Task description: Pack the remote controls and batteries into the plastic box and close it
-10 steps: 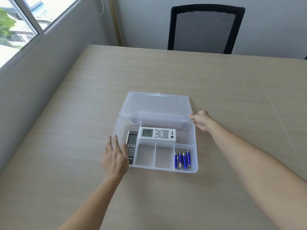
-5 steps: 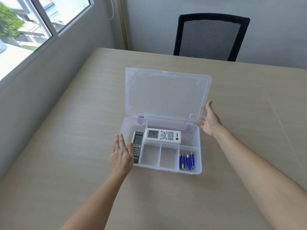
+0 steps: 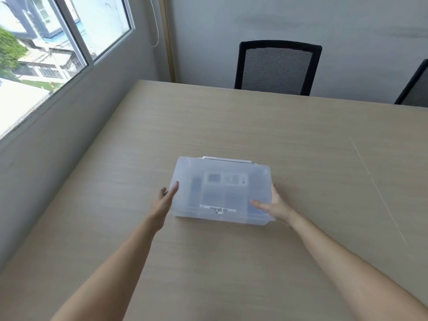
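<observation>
The translucent plastic box (image 3: 222, 193) lies on the table with its lid down over the base. Through the frosted lid I dimly make out the white remote (image 3: 225, 178) at the back and the dark remote (image 3: 196, 184) on the left; the batteries are too blurred to pick out. My left hand (image 3: 165, 201) is pressed against the box's left edge, thumb on the lid's corner. My right hand (image 3: 276, 206) holds the front right corner, thumb lying on the lid and fingers along the side.
The box rests on a wide light wooden table (image 3: 231, 262). A black mesh chair (image 3: 276, 68) stands at the far edge, a second chair (image 3: 415, 88) at the far right. A wall with a window (image 3: 46, 54) runs along the left.
The lid swung from flat open, through upright, down onto the base. My right hand moved from the lid's right edge to the front right corner; my left hand stayed at the left side.
</observation>
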A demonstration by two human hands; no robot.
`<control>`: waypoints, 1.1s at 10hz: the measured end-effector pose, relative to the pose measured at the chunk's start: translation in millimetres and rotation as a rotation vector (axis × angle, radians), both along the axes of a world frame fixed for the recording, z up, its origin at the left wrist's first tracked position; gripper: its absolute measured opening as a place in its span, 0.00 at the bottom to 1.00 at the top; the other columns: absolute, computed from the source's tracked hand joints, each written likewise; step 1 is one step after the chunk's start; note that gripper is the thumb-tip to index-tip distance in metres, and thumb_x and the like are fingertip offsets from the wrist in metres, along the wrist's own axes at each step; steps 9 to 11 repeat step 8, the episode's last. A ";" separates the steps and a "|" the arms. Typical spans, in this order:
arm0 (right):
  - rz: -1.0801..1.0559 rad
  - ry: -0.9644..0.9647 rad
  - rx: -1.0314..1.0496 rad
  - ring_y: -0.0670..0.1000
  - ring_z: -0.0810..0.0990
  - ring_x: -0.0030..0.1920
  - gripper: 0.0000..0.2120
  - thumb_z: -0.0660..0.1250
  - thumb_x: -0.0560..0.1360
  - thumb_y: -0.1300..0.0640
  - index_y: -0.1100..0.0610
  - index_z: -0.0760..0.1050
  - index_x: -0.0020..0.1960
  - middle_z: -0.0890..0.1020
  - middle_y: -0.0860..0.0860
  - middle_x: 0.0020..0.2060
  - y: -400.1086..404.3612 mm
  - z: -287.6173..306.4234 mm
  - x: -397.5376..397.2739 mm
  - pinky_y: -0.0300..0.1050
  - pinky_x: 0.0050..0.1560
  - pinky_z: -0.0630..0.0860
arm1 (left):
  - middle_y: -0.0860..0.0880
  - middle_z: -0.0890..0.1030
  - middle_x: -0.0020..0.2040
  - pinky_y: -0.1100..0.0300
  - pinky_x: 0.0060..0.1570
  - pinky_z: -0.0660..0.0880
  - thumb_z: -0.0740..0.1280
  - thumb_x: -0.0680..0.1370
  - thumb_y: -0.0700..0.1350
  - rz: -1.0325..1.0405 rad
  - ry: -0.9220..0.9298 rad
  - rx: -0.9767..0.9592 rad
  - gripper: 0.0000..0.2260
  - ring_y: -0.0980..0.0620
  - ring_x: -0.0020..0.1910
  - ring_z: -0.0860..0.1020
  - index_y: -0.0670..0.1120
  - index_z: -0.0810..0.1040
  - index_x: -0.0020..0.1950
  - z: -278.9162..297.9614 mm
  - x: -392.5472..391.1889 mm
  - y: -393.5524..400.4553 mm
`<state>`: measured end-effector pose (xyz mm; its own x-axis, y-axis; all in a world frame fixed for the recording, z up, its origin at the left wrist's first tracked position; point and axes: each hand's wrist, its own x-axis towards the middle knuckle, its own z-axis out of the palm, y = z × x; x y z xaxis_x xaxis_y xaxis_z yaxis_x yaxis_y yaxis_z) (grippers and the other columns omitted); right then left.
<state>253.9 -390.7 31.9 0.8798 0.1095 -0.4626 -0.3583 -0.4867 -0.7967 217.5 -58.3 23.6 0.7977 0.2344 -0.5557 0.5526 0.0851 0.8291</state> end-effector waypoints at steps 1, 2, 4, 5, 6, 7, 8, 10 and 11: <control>0.036 0.076 -0.203 0.54 0.55 0.78 0.59 0.77 0.63 0.43 0.58 0.42 0.78 0.52 0.55 0.78 12.2 -11.4 -11.7 0.55 0.75 0.60 | 0.46 0.73 0.67 0.62 0.52 0.72 0.78 0.67 0.49 -0.112 0.000 0.279 0.41 0.52 0.56 0.74 0.43 0.61 0.74 -2.0 -5.8 -9.0; 0.024 0.071 -0.371 0.54 0.45 0.79 0.63 0.76 0.64 0.42 0.64 0.33 0.76 0.44 0.58 0.78 20.4 -19.8 -17.8 0.49 0.78 0.51 | 0.44 0.74 0.66 0.54 0.58 0.72 0.80 0.64 0.44 -0.168 -0.005 0.470 0.41 0.45 0.62 0.75 0.43 0.63 0.71 -8.3 -8.1 -14.3; -0.002 0.057 -0.450 0.55 0.40 0.78 0.62 0.75 0.66 0.43 0.64 0.31 0.76 0.39 0.59 0.78 25.6 -26.0 -21.8 0.48 0.78 0.48 | 0.42 0.74 0.66 0.51 0.62 0.71 0.79 0.65 0.45 -0.166 -0.021 0.560 0.39 0.42 0.65 0.73 0.41 0.65 0.70 -17.0 -7.6 -18.1; -0.009 0.049 -0.511 0.57 0.41 0.78 0.61 0.74 0.68 0.43 0.65 0.31 0.76 0.42 0.60 0.78 29.9 -25.5 -21.6 0.50 0.78 0.49 | 0.41 0.72 0.67 0.51 0.61 0.71 0.78 0.66 0.46 -0.189 -0.011 0.604 0.38 0.41 0.65 0.72 0.41 0.64 0.71 -20.2 -5.4 -18.7; 0.007 0.056 -0.554 0.58 0.45 0.78 0.60 0.73 0.68 0.42 0.65 0.33 0.76 0.47 0.61 0.77 31.7 -22.7 -22.4 0.52 0.76 0.56 | 0.42 0.68 0.70 0.48 0.64 0.70 0.76 0.67 0.52 -0.269 0.049 0.691 0.42 0.42 0.69 0.69 0.42 0.59 0.74 -21.9 -6.4 -17.7; -0.006 0.051 -0.625 0.60 0.45 0.78 0.57 0.70 0.69 0.39 0.62 0.35 0.77 0.46 0.61 0.77 37.5 -13.5 -31.8 0.58 0.74 0.57 | 0.44 0.54 0.79 0.42 0.70 0.63 0.72 0.69 0.59 -0.283 0.110 0.903 0.47 0.44 0.77 0.57 0.44 0.50 0.78 -7.9 -14.2 -24.1; -0.008 -0.001 -0.556 0.60 0.38 0.78 0.51 0.65 0.73 0.38 0.57 0.35 0.78 0.39 0.62 0.77 38.2 -1.8 -45.7 0.60 0.75 0.49 | 0.42 0.46 0.80 0.42 0.74 0.57 0.69 0.73 0.59 -0.122 -0.091 0.918 0.46 0.44 0.79 0.49 0.44 0.45 0.79 -5.6 -43.5 -34.8; -0.008 -0.001 -0.556 0.60 0.38 0.78 0.51 0.65 0.73 0.38 0.57 0.35 0.78 0.39 0.62 0.77 38.2 -1.8 -45.7 0.60 0.75 0.49 | 0.42 0.46 0.80 0.42 0.74 0.57 0.69 0.73 0.59 -0.122 -0.091 0.918 0.46 0.44 0.79 0.49 0.44 0.45 0.79 -5.6 -43.5 -34.8; -0.008 -0.001 -0.556 0.60 0.38 0.78 0.51 0.65 0.73 0.38 0.57 0.35 0.78 0.39 0.62 0.77 38.2 -1.8 -45.7 0.60 0.75 0.49 | 0.42 0.46 0.80 0.42 0.74 0.57 0.69 0.73 0.59 -0.122 -0.091 0.918 0.46 0.44 0.79 0.49 0.44 0.45 0.79 -5.6 -43.5 -34.8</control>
